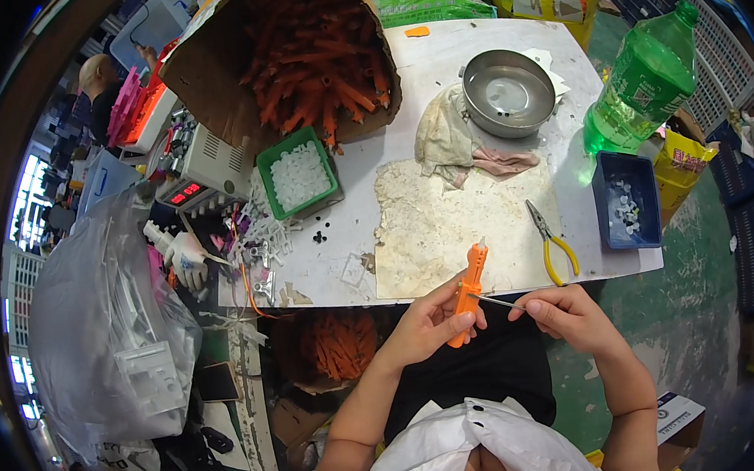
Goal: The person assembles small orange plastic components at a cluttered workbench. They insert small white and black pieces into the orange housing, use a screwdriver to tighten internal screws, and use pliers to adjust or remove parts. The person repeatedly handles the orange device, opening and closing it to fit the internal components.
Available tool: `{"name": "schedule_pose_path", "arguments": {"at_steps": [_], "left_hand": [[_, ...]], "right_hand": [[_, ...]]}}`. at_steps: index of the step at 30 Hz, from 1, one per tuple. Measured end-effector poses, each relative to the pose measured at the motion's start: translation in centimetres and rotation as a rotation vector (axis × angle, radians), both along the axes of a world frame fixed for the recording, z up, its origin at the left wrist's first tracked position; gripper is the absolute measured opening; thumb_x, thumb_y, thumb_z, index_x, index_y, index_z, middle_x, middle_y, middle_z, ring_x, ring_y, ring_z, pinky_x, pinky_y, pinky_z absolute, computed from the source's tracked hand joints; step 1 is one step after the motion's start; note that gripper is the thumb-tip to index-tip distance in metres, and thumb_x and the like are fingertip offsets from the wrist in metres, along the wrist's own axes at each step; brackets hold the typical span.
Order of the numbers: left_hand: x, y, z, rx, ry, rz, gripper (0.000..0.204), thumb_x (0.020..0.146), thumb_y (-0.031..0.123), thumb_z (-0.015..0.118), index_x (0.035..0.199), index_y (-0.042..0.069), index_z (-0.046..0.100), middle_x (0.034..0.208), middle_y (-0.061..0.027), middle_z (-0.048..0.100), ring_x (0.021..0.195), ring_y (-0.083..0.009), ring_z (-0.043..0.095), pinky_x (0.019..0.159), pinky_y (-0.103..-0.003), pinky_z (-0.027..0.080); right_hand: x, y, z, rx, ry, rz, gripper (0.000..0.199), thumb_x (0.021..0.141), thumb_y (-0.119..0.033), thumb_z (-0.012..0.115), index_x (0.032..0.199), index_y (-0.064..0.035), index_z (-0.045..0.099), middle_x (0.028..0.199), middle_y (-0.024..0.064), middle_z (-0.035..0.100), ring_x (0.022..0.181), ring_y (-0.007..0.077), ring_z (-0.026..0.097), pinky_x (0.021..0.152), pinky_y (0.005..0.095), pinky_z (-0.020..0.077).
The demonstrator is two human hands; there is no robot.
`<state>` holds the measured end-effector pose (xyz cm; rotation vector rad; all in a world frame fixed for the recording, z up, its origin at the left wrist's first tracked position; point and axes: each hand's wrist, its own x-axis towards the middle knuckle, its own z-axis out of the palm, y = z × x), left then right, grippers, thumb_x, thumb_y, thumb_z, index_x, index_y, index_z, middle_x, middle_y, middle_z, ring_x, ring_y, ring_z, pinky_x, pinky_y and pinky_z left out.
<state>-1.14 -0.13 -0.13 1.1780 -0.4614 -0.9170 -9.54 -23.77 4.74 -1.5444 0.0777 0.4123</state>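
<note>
Left hand (423, 327) gripping orange piece (475, 272), right hand (572, 317) pinching metal rod (499, 302)
Pliers (545, 232) lying near right, carton (210, 66) crowding far left

Plastic piece (476, 267), metal rod (498, 302) (smooth)

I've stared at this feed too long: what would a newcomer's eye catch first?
Probably the cardboard box full of orange pieces at the table's far left. Then the big green bottle toward the right edge. Near front centre, the left hand holds an orange part, the right hand a thin metal rod.
</note>
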Motion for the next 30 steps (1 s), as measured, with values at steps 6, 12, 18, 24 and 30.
{"name": "schedule_pose_path", "arguments": {"at_steps": [6,12,18,24,30], "left_hand": [[0.4,0.3,0.5,-0.028,0.008,0.014,0.064,0.095,0.017,0.059,0.148,0.003,0.027,0.094,-0.0088,0.063,0.080,-0.0110,0.058,0.072,-0.026,0.050],[0.2,0.2,0.6,-0.003,-0.044,0.003,0.064,0.094,0.016,0.060,0.148,0.004,0.027,0.093,-0.0088,0.063,0.078,-0.0106,0.057,0.071,-0.025,0.049],[0.2,0.1,0.5,-0.025,-0.027,0.026,0.064,0.094,0.016,0.060,0.148,0.005,0.027,0.093,-0.0083,0.062,0.078,-0.0101,0.056,0.071,-0.024,0.048],[0.1,0.0,0.8,0.011,-0.029,0.000,0.064,0.094,0.017,0.060,0.148,0.004,0.028,0.092,-0.0072,0.062,0.077,-0.0096,0.056,0.070,-0.024,0.048],[0.6,0.7,0.9,0.113,-0.110,-0.059,0.063,0.093,0.019,0.061,0.146,0.003,0.031,0.088,-0.0047,0.061,0.071,-0.0082,0.054,0.066,-0.022,0.048]], "right_hand": [[-0.3,-0.4,-0.2,0.005,0.012,-0.028,0.032,0.100,-0.027,0.050,0.102,0.0001,0.068,0.059,-0.0062,0.042,0.054,0.0033,0.034,0.048,0.0204,0.0274],[-0.2,-0.8,0.0,0.042,0.056,-0.022,0.032,0.100,-0.027,0.049,0.101,-0.0004,0.068,0.059,-0.0073,0.041,0.053,0.0022,0.034,0.047,0.0198,0.0260],[-0.5,-0.9,-0.2,0.080,0.050,-0.047,0.035,0.099,-0.030,0.051,0.097,0.0008,0.068,0.055,-0.0067,0.041,0.049,0.0026,0.033,0.045,0.0204,0.0243],[-0.5,-0.6,-0.1,0.045,0.031,-0.063,0.036,0.098,-0.031,0.053,0.094,0.0018,0.068,0.054,-0.0060,0.042,0.047,0.0032,0.033,0.044,0.0209,0.0234],[-0.5,-1.6,-0.9,0.278,0.244,-0.006,0.032,0.100,-0.027,0.050,0.102,0.0003,0.067,0.057,-0.0068,0.042,0.050,0.0030,0.035,0.045,0.0203,0.0271]]}}
